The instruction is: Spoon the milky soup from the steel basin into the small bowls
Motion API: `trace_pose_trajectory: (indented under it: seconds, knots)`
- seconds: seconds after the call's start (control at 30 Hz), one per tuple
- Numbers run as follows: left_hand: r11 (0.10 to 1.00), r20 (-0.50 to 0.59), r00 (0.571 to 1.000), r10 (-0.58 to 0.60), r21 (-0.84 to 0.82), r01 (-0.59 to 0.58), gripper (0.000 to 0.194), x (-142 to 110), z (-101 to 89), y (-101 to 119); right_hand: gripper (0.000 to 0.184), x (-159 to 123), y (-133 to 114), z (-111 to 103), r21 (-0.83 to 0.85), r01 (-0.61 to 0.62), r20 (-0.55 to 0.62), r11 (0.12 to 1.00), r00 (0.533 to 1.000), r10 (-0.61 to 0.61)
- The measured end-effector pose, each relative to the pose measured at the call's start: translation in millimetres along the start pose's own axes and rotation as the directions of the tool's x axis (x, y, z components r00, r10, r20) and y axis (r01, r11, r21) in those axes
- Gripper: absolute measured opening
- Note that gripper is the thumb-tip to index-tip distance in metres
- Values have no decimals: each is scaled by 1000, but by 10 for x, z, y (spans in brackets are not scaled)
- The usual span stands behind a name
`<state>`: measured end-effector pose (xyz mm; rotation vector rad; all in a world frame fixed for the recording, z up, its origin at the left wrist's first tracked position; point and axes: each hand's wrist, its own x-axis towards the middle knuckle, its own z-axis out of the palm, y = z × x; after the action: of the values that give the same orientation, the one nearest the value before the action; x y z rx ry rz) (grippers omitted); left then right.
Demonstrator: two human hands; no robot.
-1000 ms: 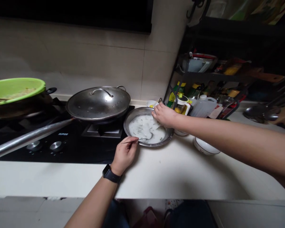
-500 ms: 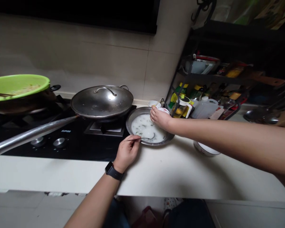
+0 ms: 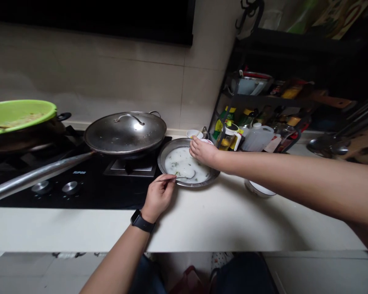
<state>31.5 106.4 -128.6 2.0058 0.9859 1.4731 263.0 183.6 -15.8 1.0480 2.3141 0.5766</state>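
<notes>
A metal basin (image 3: 163,161) of milky white liquid with green bits stands at the stove's right edge. My left hand (image 3: 158,196), with a black watch on its wrist, is closed on the handle of a spoon (image 3: 184,177). The spoon's bowl end dips into the liquid on the near side. Over the basin's far right part is my right hand (image 3: 204,151), its fingers bent together; whatever they hold, if anything, is hidden. Just behind it are a small white dish (image 3: 194,133) and a partly covered patterned bowl (image 3: 207,141).
A lidded wok (image 3: 125,132) sits on the black stove (image 3: 101,192), its long handle (image 3: 43,175) pointing left. Farther left, a green basin (image 3: 21,106) rests on a pot. A white bowl (image 3: 260,189) is under my right forearm. Bottles (image 3: 257,136) fill the rack at right.
My view has turned slightly right, so everything sits a little farther left. Green bits now gather around the spoon in the liquid. Both hands keep nearly the same places at the basin.
</notes>
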Motion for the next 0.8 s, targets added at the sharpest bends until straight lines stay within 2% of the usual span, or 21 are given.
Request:
trace_pose_trajectory:
  seconds: [0.1,0.23,0.3,0.4,0.5,0.6,0.7,0.73,0.8]
  knots:
    - [1000,-1,1000,-13,0,13,19,-6,2,-18,79,1,9,-15,70,-5,0,998,1000,5]
    - [1000,2,1000,-12,-7,12,19,-12,8,-34,81,20,37,-45,-138,21,76,990,997,-11]
    - [1000,0,1000,-13,-13,13,19,-9,12,-29,80,32,58,-41,-179,29,75,983,997,-16]
    - [1000,1,1000,-14,-23,14,19,3,15,-12,77,48,91,3,-82,3,-2,997,1000,-3]
    - [1000,2,1000,-12,-24,12,20,12,13,1,73,43,119,65,135,-26,-107,990,993,40]
    - [1000,-14,1000,-13,-17,13,20,11,13,-2,71,-37,175,90,271,-82,-177,959,975,133]
    - [1000,-24,1000,-21,-12,21,20,4,16,-25,90,-274,296,64,302,-224,-144,927,950,277]
    - [1000,-23,999,-23,-13,23,20,2,15,-36,98,-402,345,51,330,-291,-109,898,933,342]
    - [1000,-17,1000,-22,-10,22,21,-2,11,-59,102,-740,434,31,435,-444,-47,783,858,512]
